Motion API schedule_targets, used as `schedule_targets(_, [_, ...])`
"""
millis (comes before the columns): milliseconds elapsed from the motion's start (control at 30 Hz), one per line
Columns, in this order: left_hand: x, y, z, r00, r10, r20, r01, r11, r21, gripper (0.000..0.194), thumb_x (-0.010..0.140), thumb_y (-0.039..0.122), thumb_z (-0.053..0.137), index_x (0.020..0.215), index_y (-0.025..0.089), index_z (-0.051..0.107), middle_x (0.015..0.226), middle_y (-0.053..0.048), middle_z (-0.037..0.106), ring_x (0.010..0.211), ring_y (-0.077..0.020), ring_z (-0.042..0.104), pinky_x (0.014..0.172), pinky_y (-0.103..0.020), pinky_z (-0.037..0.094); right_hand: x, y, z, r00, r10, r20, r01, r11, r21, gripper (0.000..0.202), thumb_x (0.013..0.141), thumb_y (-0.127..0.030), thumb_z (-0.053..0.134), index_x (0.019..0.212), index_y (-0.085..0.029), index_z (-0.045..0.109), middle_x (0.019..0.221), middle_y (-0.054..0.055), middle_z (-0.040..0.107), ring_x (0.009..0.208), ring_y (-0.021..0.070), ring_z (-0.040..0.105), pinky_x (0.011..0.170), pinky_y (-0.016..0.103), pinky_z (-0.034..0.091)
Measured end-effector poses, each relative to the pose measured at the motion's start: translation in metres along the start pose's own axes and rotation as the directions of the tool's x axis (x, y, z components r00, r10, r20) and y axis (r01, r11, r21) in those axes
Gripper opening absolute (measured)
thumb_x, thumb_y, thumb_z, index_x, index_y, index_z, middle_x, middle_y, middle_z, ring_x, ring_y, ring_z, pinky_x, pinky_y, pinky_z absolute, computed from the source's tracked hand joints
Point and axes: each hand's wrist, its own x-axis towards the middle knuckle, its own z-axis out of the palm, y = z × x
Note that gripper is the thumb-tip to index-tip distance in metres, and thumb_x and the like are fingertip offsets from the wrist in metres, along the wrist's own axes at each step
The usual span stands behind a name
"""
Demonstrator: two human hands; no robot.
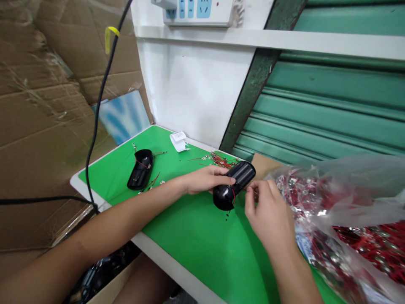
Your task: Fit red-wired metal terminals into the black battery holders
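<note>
Holding the black battery housing (234, 185) over the middle of the green mat (196, 232), my left hand (205, 179) wraps its far side, fingers closed over the shell with the thumb toward the rounded end. My right hand (268, 211) sits just right of it, fingertips pinched at the housing's edge near a red wire (233, 195); what they pinch I cannot tell. A second black housing (140, 169) lies on the far left of the mat, well apart. Loose red-wired parts (218, 159) are scattered just beyond the hands. A clear plastic bag (341, 211) of red and silver parts fills the right side.
</note>
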Motion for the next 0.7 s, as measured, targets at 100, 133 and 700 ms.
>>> schedule_targets(100, [0.000, 0.001, 0.000, 1.000, 0.013, 0.024, -0.012, 0.998, -0.058, 0.063, 0.066, 0.057, 0.094, 0.105, 0.012, 0.074, 0.088, -0.003, 0.074, 0.073, -0.0104, 0.066, 0.072, -0.023, 0.049, 0.004, -0.006, 0.000, 0.989, 0.133, -0.065, -0.112, 0.960, 0.256, 0.019, 0.097, -0.034, 0.053, 0.090, -0.020, 0.062, 0.088, 0.006, 0.065, 0.071, 0.0175, 0.061, 0.063, 0.030, 0.044])
schedule_targets(133, [0.000, 0.001, 0.000, 0.999, 0.021, 0.038, -0.018, 0.995, -0.094, 0.065, 0.064, 0.059, 0.094, 0.104, 0.011, 0.074, 0.089, -0.005, 0.075, 0.076, -0.0118, 0.068, 0.075, -0.024, 0.051, 0.005, -0.008, 0.000, 0.974, 0.217, -0.062, -0.178, 0.907, 0.381, 0.020, 0.095, -0.038, 0.058, 0.091, -0.020, 0.064, 0.086, 0.005, 0.066, 0.071, 0.0173, 0.063, 0.064, 0.030, 0.047])
schedule_targets(700, [-0.001, 0.003, 0.009, 0.992, 0.067, 0.111, -0.040, 0.973, -0.229, 0.059, 0.070, 0.054, 0.092, 0.106, 0.010, 0.075, 0.095, -0.012, 0.078, 0.085, -0.0169, 0.071, 0.082, -0.028, 0.053, 0.019, -0.028, -0.004, 0.613, 0.737, 0.283, -0.475, 0.059, 0.878, 0.046, 0.049, -0.046, 0.094, 0.079, -0.015, 0.078, 0.071, 0.004, 0.073, 0.052, 0.0130, 0.058, 0.042, 0.024, 0.041])
